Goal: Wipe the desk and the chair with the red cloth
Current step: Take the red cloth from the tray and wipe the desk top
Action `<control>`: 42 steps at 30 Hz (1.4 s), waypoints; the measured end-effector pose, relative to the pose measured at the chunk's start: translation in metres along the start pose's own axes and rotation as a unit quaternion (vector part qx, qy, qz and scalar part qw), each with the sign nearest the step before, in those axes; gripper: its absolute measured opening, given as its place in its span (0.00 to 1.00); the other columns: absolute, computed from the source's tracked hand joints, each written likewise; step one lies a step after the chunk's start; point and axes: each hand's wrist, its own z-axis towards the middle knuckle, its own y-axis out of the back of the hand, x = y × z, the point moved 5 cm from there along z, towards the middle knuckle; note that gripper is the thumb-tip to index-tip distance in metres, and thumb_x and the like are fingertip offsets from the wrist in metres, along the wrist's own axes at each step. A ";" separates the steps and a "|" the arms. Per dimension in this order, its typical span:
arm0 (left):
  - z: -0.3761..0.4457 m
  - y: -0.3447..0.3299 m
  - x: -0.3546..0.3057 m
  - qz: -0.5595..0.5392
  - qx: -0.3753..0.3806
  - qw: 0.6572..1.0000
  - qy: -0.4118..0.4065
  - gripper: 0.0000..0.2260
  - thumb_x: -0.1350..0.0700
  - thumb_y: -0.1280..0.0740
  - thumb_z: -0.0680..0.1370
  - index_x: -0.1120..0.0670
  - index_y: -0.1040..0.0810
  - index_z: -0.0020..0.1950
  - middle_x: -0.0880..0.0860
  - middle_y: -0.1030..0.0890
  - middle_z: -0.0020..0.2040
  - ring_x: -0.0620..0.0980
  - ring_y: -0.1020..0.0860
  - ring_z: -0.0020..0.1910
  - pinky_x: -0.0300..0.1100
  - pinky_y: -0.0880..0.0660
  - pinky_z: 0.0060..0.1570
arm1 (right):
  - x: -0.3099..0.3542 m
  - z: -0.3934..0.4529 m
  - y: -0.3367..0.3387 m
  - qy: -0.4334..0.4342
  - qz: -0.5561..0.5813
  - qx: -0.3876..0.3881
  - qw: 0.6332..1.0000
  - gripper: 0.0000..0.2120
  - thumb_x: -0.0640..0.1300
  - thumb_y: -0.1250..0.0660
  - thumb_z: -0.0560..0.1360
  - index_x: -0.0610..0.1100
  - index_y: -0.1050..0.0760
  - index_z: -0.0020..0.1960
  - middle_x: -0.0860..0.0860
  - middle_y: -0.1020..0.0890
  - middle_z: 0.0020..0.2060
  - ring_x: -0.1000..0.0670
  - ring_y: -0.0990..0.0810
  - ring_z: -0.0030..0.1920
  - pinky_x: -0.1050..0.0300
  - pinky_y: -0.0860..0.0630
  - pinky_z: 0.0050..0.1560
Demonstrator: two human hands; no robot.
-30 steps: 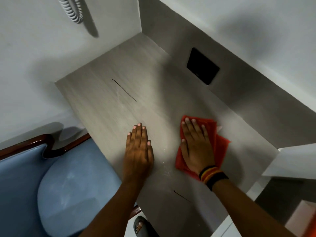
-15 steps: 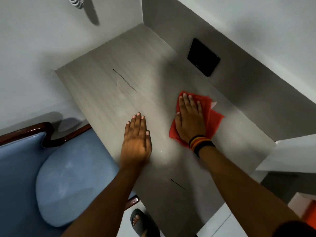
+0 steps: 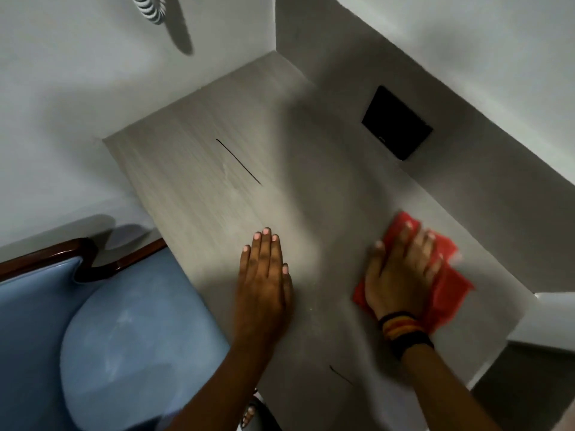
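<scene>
The right hand (image 3: 399, 275) lies flat, fingers spread, pressing the red cloth (image 3: 448, 275) onto the desk (image 3: 199, 181). The left hand (image 3: 264, 281) rests flat, fingers together, on the bare desk nearby.

both hands flat, fingers extended: left hand (image 3: 264, 281) sharp, right hand (image 3: 401, 272) seemingly motion-blurred

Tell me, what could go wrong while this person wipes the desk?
1. The right hand presses flat on the crumpled red cloth, which could bunch up and wipe unevenly.
2. The left hand rests flat on the pale grey wood-grain desk, so the patch beneath it may go unwiped.
3. The blue padded chair looks dusty and is not yet wiped.
</scene>
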 end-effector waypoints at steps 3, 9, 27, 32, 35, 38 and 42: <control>0.001 -0.003 0.002 0.006 0.005 1.000 0.004 0.26 0.56 0.41 0.86 0.61 0.38 0.83 0.59 0.39 0.84 0.54 0.45 0.86 0.56 0.43 0.84 | 0.068 0.076 -0.008 0.089 0.001 0.012 0.996 0.33 0.57 0.52 0.83 0.43 0.49 0.84 0.41 0.44 0.83 0.39 0.46 0.83 0.37 0.50 0.82; -0.001 -0.001 0.004 0.009 0.021 1.000 0.009 0.27 0.56 0.41 0.85 0.61 0.39 0.84 0.57 0.41 0.85 0.54 0.45 0.86 0.56 0.43 0.84 | 0.186 0.085 -0.021 0.289 0.005 0.048 0.956 0.31 0.55 0.50 0.83 0.47 0.48 0.84 0.45 0.46 0.84 0.42 0.47 0.84 0.37 0.49 0.82; 0.004 -0.002 0.009 0.027 0.037 0.999 -0.009 0.28 0.54 0.42 0.83 0.61 0.36 0.82 0.58 0.38 0.84 0.56 0.41 0.85 0.53 0.42 0.81 | 0.291 0.181 -0.026 0.366 0.000 0.050 0.929 0.29 0.54 0.49 0.84 0.49 0.46 0.84 0.48 0.44 0.84 0.42 0.46 0.84 0.37 0.50 0.82; 0.005 0.002 0.010 0.048 0.048 0.998 -0.011 0.28 0.55 0.40 0.81 0.61 0.33 0.81 0.59 0.36 0.83 0.57 0.38 0.83 0.56 0.37 0.77 | 0.248 0.068 -0.037 0.579 -0.020 0.068 0.812 0.27 0.55 0.51 0.84 0.54 0.45 0.83 0.54 0.42 0.83 0.49 0.45 0.84 0.41 0.47 0.82; 0.002 -0.001 0.011 0.047 0.044 0.998 -0.013 0.29 0.54 0.40 0.81 0.61 0.35 0.82 0.58 0.37 0.84 0.56 0.41 0.85 0.55 0.39 0.79 | 0.240 0.105 -0.037 0.545 -0.010 0.063 0.836 0.27 0.55 0.52 0.84 0.56 0.46 0.83 0.56 0.43 0.83 0.50 0.46 0.84 0.40 0.47 0.82; 0.003 -0.001 0.012 0.051 0.039 0.998 -0.013 0.29 0.53 0.41 0.82 0.61 0.36 0.82 0.58 0.39 0.85 0.56 0.43 0.85 0.54 0.41 0.80 | 0.310 0.129 -0.039 0.464 0.001 0.052 0.885 0.28 0.54 0.52 0.84 0.53 0.45 0.83 0.53 0.43 0.84 0.46 0.46 0.84 0.37 0.50 0.82; 0.003 0.003 0.011 0.053 0.043 0.997 -0.019 0.29 0.54 0.40 0.80 0.62 0.35 0.81 0.59 0.37 0.84 0.57 0.40 0.84 0.54 0.40 0.80 | 0.344 0.081 -0.045 0.514 0.007 0.067 0.855 0.29 0.54 0.51 0.84 0.51 0.46 0.84 0.53 0.44 0.84 0.47 0.48 0.84 0.38 0.52 0.83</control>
